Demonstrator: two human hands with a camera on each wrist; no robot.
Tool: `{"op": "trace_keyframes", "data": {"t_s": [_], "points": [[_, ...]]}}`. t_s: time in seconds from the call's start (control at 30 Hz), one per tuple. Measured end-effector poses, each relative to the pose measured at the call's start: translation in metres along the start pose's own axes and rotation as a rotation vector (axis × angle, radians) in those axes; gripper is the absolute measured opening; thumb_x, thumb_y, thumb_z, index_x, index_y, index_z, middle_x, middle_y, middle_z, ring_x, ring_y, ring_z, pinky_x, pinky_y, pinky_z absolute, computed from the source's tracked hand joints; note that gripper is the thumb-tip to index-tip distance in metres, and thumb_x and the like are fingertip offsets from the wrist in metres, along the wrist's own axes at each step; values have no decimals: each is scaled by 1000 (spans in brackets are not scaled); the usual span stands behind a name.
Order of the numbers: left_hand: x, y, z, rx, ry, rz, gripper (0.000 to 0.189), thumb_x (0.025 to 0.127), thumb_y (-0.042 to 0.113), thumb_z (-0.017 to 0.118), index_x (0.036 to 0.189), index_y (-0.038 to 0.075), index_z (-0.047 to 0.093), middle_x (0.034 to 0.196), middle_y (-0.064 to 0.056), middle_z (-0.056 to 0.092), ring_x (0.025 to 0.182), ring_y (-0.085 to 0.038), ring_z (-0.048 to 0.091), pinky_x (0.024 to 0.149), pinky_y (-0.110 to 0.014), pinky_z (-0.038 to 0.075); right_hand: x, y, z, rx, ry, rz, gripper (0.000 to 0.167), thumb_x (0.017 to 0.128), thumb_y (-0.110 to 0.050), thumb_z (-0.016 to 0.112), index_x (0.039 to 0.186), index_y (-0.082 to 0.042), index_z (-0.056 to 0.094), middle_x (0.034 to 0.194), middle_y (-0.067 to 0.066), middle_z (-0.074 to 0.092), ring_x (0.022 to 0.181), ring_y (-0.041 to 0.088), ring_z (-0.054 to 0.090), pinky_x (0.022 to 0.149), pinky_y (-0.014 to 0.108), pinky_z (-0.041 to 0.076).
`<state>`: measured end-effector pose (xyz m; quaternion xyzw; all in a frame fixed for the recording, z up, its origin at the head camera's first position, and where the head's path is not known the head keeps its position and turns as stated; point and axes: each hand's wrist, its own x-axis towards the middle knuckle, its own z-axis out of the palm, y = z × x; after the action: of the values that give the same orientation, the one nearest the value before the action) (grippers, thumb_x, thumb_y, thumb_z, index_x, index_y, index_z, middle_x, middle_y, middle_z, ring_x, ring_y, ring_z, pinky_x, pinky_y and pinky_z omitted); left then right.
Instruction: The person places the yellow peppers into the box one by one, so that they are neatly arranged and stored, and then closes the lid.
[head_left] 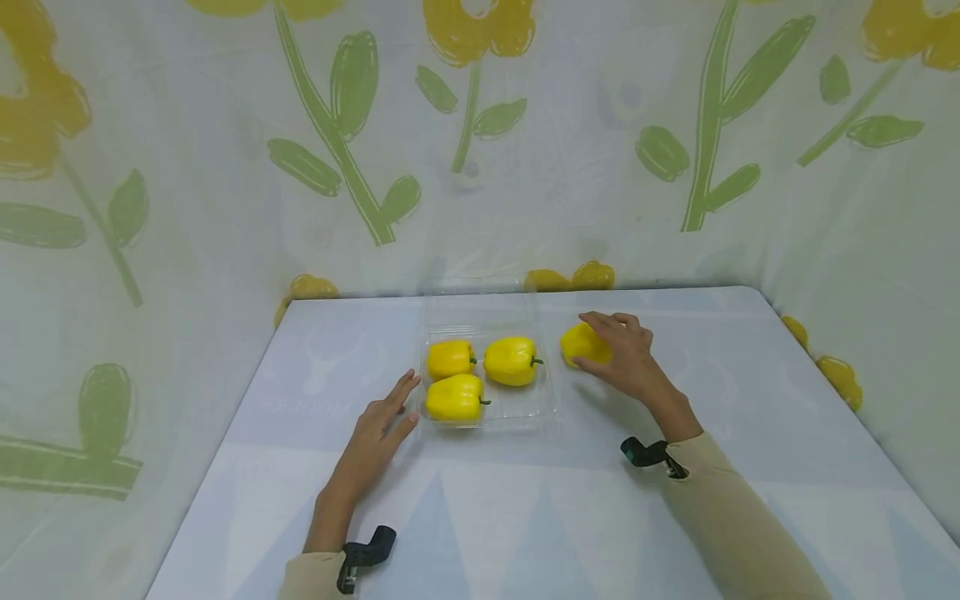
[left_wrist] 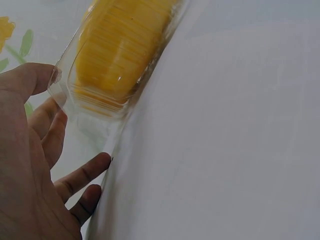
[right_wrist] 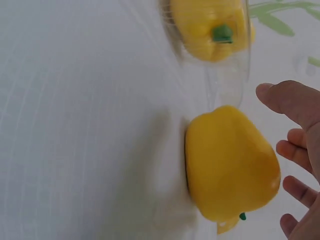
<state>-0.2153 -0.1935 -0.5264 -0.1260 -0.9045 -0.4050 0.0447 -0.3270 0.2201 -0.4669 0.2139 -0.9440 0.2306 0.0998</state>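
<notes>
A clear plastic clamshell box [head_left: 517, 408] sits on the table with three yellow bell peppers [head_left: 512, 362] in it, each with a green stem. My left hand [head_left: 375, 433] is at the box's left side; in the left wrist view a digit touches the rim [left_wrist: 65, 80] and the other fingers are spread. To the right of the box, a single yellow bell pepper [right_wrist: 230, 165] lies on the table. Over it hovers my right hand [head_left: 618, 354], fingers and thumb spread around it. The right wrist view shows a gap between those fingers and the pepper.
The box's transparent lid [head_left: 480, 308] stands open toward the back of the white table [head_left: 750, 517]. Behind the table and along its sides hangs a flower-print curtain [head_left: 555, 167]. A black wrist camera mount is strapped on each forearm.
</notes>
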Motion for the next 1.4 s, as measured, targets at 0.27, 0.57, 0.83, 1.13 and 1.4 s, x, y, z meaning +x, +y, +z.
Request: {"op": "trace_keyframes", "data": {"t_s": [0.27, 0.57, 0.83, 1.13, 1.4], "points": [[1, -1, 1, -3, 0, 8, 55, 105, 44, 48, 157, 38, 32, 162, 19, 23, 116, -19, 50, 98, -53, 38, 4, 17, -3, -40, -37, 47, 80, 83, -40, 82, 148, -10, 46, 150, 15, 46, 131, 44, 29, 98, 62, 18], [1, -3, -1, -4, 4, 20, 55, 105, 41, 49, 157, 36, 32, 162, 19, 23, 114, -19, 50, 97, -51, 37, 7, 23, -6, -38, -97, 95, 84, 83, -41, 82, 151, -11, 43, 154, 15, 41, 133, 44, 25, 99, 63, 15], [1, -6, 0, -6, 1, 18, 55, 105, 44, 48, 157, 38, 31, 162, 19, 23, 116, -19, 50, 98, -51, 37, 9, 25, -6, -56, -138, 108, 88, 81, -41, 83, 152, -10, 40, 155, 17, 38, 134, 46, 24, 99, 65, 15], [2, -7, 1, -10, -1, 14, 54, 105, 44, 48, 156, 39, 32, 162, 20, 22, 117, -19, 49, 98, -52, 37, 9, 28, -3, -65, -140, 123, 82, 82, -34, 84, 149, -8, 44, 151, 18, 43, 134, 46, 25, 100, 64, 16], [1, -7, 1, -4, 0, 7, 55, 105, 46, 47, 156, 41, 31, 162, 20, 22, 117, -19, 49, 98, -52, 37, 7, 27, -4, -46, -94, 147, 79, 81, -34, 85, 146, -6, 48, 148, 20, 46, 133, 45, 27, 101, 63, 16]]}}
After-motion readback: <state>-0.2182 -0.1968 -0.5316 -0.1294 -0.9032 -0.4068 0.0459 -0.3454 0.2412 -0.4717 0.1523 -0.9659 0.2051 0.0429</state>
